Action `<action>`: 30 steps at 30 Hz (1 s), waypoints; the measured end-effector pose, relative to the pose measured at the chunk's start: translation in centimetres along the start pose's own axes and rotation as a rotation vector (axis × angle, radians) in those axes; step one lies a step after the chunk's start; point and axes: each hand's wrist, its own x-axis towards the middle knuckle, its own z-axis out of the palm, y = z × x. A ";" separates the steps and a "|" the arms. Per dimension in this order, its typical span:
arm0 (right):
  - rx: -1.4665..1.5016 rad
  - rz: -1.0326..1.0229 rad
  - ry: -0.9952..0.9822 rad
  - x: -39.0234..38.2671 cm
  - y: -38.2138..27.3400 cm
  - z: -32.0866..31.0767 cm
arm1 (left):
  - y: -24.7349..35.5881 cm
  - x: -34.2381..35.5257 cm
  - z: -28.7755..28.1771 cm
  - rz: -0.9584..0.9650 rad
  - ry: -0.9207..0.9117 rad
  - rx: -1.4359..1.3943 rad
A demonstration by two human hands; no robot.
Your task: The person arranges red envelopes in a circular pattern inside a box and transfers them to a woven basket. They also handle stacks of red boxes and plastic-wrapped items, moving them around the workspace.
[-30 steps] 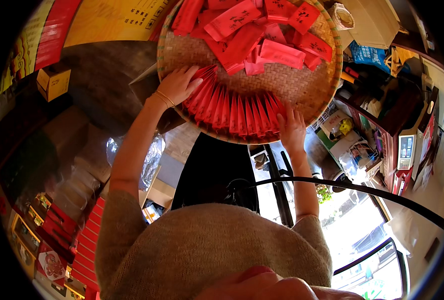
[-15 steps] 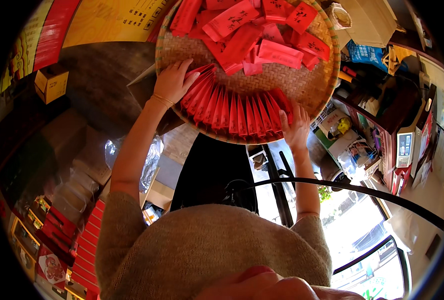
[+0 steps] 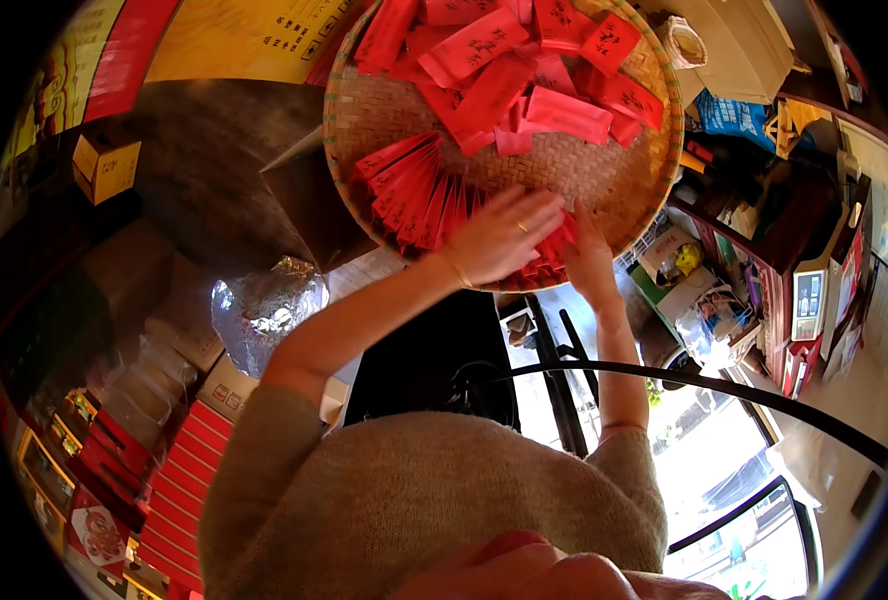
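A round woven bamboo tray point(image 3: 619, 185) holds many red paper packets. Several flat packets point(image 3: 494, 85) lie in a loose heap on its far half. Along the near rim, a curved row of red packets point(image 3: 409, 190) stands on edge, leaning close together like a fan. My left hand point(image 3: 504, 235) reaches across the right part of this row, fingers stretched out over the packets and partly covering them. At the row's right end, my right hand point(image 3: 592, 258) lies against the last packets with its fingers extended. The two hands are close together, fingertips nearly meeting.
Beneath the tray's left side stands an open cardboard box point(image 3: 309, 195). A yellow box point(image 3: 106, 168) sits farther left, and a silvery crinkled bag point(image 3: 269, 310) is below. A cluttered shelf point(image 3: 764, 215) stands to the right. A black cable point(image 3: 704, 385) crosses by my right forearm.
My left hand has left the row's left end and moved right, over the packets beside my right hand. The left-end packets have fanned and tilted over. The tray appears shifted slightly right.
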 end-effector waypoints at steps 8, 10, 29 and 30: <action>0.175 -0.141 -0.020 4.0 6.0 -1.9 | 2.0 1.5 6.7 0.032 -0.114 0.150; 0.088 -0.108 0.202 7.8 1.1 -3.5 | 1.7 1.3 6.5 0.031 -0.115 0.154; 0.323 -0.134 -0.189 5.1 6.4 -2.0 | 2.2 1.4 6.4 0.007 -0.106 0.144; 0.409 -0.045 -0.199 4.4 6.5 -1.7 | 2.2 1.5 6.3 -0.009 -0.102 0.151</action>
